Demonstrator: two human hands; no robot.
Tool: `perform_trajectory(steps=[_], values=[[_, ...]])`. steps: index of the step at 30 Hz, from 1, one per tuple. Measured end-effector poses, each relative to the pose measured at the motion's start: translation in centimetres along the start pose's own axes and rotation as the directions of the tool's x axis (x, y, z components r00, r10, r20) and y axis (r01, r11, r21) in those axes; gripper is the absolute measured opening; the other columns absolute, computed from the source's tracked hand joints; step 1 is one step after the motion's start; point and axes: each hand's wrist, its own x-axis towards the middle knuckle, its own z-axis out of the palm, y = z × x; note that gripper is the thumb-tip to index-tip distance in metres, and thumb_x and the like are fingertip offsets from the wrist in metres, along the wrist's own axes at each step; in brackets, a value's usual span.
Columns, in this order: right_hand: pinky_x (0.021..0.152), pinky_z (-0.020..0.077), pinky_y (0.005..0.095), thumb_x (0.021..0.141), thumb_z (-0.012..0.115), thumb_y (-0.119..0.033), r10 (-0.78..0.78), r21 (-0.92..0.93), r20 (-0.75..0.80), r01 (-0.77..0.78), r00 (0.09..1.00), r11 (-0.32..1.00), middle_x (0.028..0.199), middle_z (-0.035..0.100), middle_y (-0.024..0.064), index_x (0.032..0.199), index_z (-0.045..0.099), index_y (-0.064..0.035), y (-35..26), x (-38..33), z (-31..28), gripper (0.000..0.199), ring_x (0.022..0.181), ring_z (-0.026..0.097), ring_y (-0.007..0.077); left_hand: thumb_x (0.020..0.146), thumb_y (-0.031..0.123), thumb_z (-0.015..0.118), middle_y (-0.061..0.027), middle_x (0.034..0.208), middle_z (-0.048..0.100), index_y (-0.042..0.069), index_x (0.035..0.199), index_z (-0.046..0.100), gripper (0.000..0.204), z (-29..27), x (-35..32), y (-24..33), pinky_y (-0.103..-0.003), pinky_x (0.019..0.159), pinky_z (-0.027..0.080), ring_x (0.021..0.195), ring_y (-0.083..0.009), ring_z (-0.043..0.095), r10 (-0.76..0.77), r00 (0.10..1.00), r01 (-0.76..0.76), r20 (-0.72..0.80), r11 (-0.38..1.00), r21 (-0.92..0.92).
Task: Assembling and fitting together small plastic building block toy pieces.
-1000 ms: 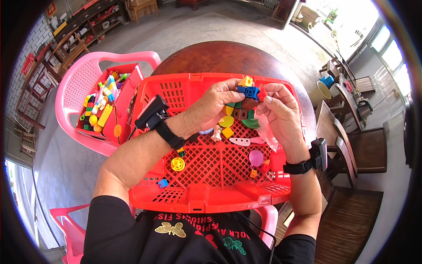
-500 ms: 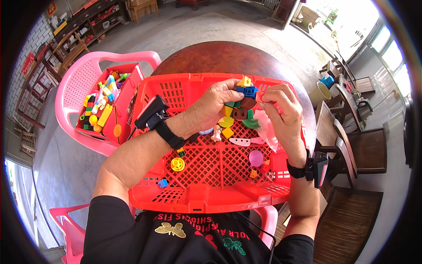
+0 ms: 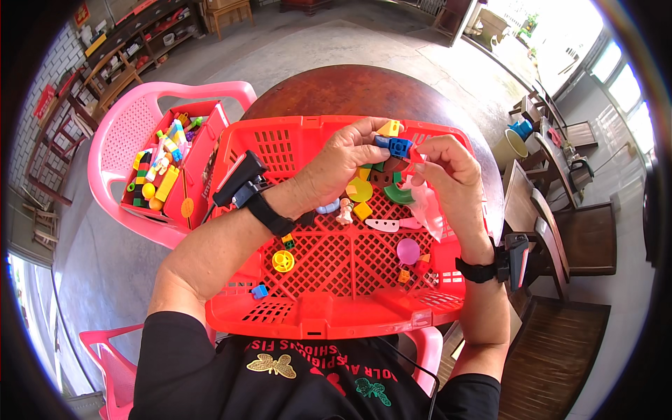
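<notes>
Over the far side of a red plastic basket (image 3: 308, 318), my left hand (image 3: 343, 157) is closed on a blue building block (image 3: 400, 148). A yellow block (image 3: 389, 128) sits against the blue one. My right hand (image 3: 453, 171) pinches a small red piece (image 3: 418, 155) close to the blue block's right side; whether the two touch is hard to tell. Beneath the hands lie a brown block (image 3: 382, 178), a green curved piece (image 3: 399, 194), a yellow round piece (image 3: 360, 190) and a clear pinkish plastic piece (image 3: 427, 210).
Also in the basket are a toy knife (image 3: 383, 225), a small doll (image 3: 344, 211), a yellow wheel-like piece (image 3: 283, 262), a purple disc (image 3: 408, 250) and a blue block (image 3: 260, 291). On a pink chair (image 3: 112, 140) at left stands a red box (image 3: 199, 189) of toys. A round wooden table (image 3: 350, 91) supports the basket.
The blue block has turned slightly in my left hand. The right fingers, with the red piece, have shifted a little right and down, away from the block.
</notes>
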Motion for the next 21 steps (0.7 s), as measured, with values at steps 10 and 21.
perform_trajectory(steps=[10, 21], values=[[0.059, 0.0418, 0.0174, 0.085, 0.059, 0.003, -0.007, -0.005, -0.021, 0.006, 1.000, 1.000, 0.075, 0.061, -0.0004, 0.096, 0.060, -0.0018, 0.32, 0.02, 0.15, 0.012, 0.069, 0.056, 0.0027, 0.089, 0.005, 0.048, -0.0065, 0.114, 0.058, 0.003, 0.127, 0.047, 0.038, 0.06, -0.18, 0.13, -0.035, 0.092, 0.048, 0.104, -0.0165, 0.058, -0.081, 0.997, 0.082, 0.020, 0.992, -0.093], [0.059, 0.0459, 0.0219, 0.079, 0.063, 0.004, -0.120, -0.244, -0.026, 0.110, 0.992, 0.963, 0.076, 0.062, 0.0038, 0.093, 0.060, -0.0002, 0.39, 0.13, 0.16, 0.015, 0.071, 0.060, 0.0075, 0.092, 0.010, 0.044, -0.0074, 0.114, 0.058, 0.001, 0.125, 0.049, 0.034, -0.18, 0.06, -0.61, -0.035, 0.092, 0.048, 0.105, -0.0159, 0.058, -0.081, 0.996, 0.084, 0.036, 0.993, -0.087]])
